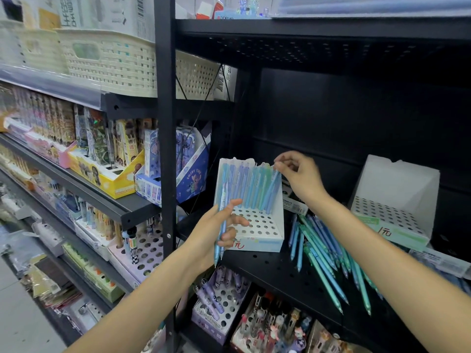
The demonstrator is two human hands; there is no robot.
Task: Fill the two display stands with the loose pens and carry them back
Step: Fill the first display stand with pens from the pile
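Note:
A white display stand (265, 240) with a holed base stands on the black shelf; a back row of blue and teal pens (251, 186) fills it. My right hand (297, 174) pinches the top of the rightmost pen in that row. My left hand (219, 230) grips two blue pens (221, 225) in front of the stand's left side, tips pointing down. A second white stand (397, 200) sits empty at the right. A pile of loose blue and teal pens (323, 253) lies on the shelf between the two stands.
The black perforated shelf (275, 271) has a vertical post (165, 149) at its left. Boxes of other pens fill the shelves to the left (109, 171) and the shelf below (221, 299). Cream baskets (109, 59) sit above.

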